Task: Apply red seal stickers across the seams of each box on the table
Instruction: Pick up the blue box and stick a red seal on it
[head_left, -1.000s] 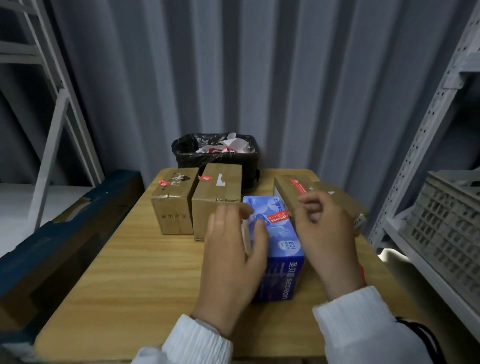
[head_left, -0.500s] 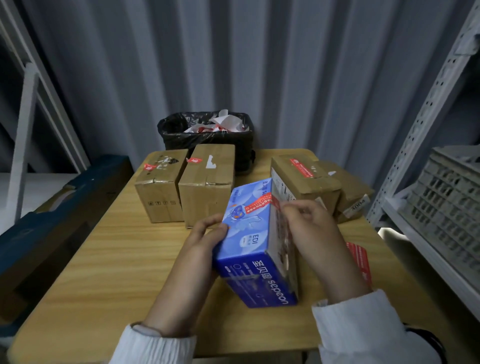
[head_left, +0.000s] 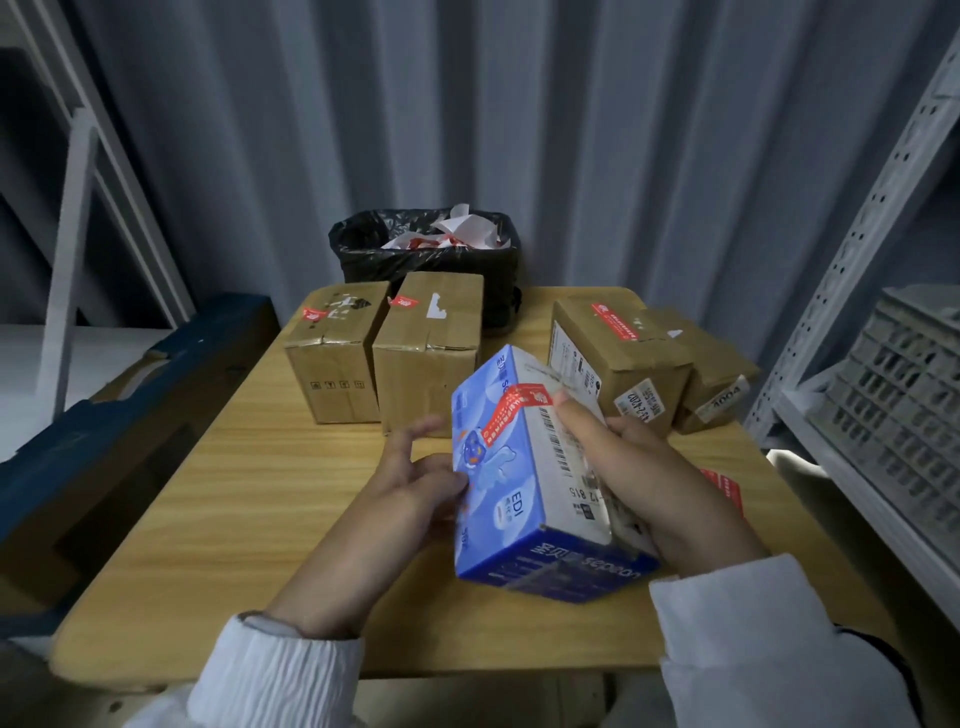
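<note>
The blue box (head_left: 519, 483) was held tilted above the wooden table (head_left: 234, 493), with a red seal sticker (head_left: 511, 415) folded over its upper edge. The right hand (head_left: 639, 478) gripped the barcoded side, thumb at the sticker's end, fingers hidden behind. The left hand (head_left: 415, 483) touched the blue face; its spread fingers were blurred, so I cannot tell whether it gripped. A red sticker sheet (head_left: 724, 483) lay half hidden behind the right wrist.

The blue box (head_left: 511, 499) is printed card with a slight sheen, and its red seal sticker (head_left: 511, 410) is glossy paper. The table (head_left: 249, 499) is smooth, matt, pale wood-grain. At eleven o'clock a brown box (head_left: 337, 374) is dull cardboard. At twelve the bin liner (head_left: 363, 249) is shiny, crinkled black plastic. The left sleeve (head_left: 275, 670) is ribbed white cloth.
</note>
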